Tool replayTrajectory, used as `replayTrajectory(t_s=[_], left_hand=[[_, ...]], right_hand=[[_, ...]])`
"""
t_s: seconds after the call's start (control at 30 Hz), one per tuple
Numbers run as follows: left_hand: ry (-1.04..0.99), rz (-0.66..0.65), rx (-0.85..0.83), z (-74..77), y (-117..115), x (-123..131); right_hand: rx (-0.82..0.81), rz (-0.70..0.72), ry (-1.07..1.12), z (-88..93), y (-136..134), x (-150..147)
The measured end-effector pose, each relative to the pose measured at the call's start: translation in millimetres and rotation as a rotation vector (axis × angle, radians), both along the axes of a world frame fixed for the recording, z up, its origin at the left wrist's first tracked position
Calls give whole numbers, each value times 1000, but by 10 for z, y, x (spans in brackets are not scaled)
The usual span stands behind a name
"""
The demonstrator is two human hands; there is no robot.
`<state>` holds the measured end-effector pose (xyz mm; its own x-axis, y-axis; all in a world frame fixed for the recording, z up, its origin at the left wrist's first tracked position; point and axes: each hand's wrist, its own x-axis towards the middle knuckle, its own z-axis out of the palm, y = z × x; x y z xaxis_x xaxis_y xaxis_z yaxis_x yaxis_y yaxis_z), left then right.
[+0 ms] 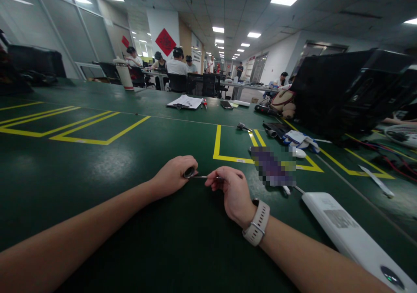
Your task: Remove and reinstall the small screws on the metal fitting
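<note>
My left hand (174, 178) is closed around a small dark cylinder with a round, metallic-looking rim (189, 172); most of its body is hidden by the fingers. A thin, shiny metal rod (199, 177) runs from beside the cylinder to my right hand (232, 193). Its thumb and fingers are closed on the rod, and the rest of it is hidden in the palm. Whether the rod touches or enters the cylinder I cannot tell. Both hands are just above the green table (156, 249). A pale watch strap (257, 223) is around my right wrist.
Right of my hands lie a blurred-out purple phone-like slab (272, 167) with a cable and a white power strip-like block (352, 236). Farther off are a small metal fitting (241, 126), a clipboard (185, 102), a cup (124, 75) and a black monitor-like bulk (345, 88).
</note>
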<state>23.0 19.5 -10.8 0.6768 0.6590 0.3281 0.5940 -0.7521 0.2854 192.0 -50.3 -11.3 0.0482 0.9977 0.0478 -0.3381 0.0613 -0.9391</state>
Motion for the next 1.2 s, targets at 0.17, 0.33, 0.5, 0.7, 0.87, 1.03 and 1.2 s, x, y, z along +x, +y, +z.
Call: replayTrajectory(t_s=[0.17, 0.33, 0.5, 0.7, 0.87, 1.03, 1.2], left_hand=[[-41, 15, -37, -10, 12, -4], [-64, 51, -63, -6, 15, -1], [-74, 78, -73, -4, 16, 3], [-77, 96, -78, 8, -5, 7], [-81, 121, -79, 7, -7, 5], [-84, 115, -66, -4, 2, 4], [-74, 116, -73, 9, -7, 4]], right_hand=[[55, -32, -20, -8, -1, -2], [48, -42, -66, -17, -2, 9], [80, -87, -87, -37, -1, 25], [154, -32, -121, -20, -25, 12], [277, 108, -365, 53, -86, -17], [368, 65, -489, 92, -110, -33], [281, 48, -459, 69, -75, -35]])
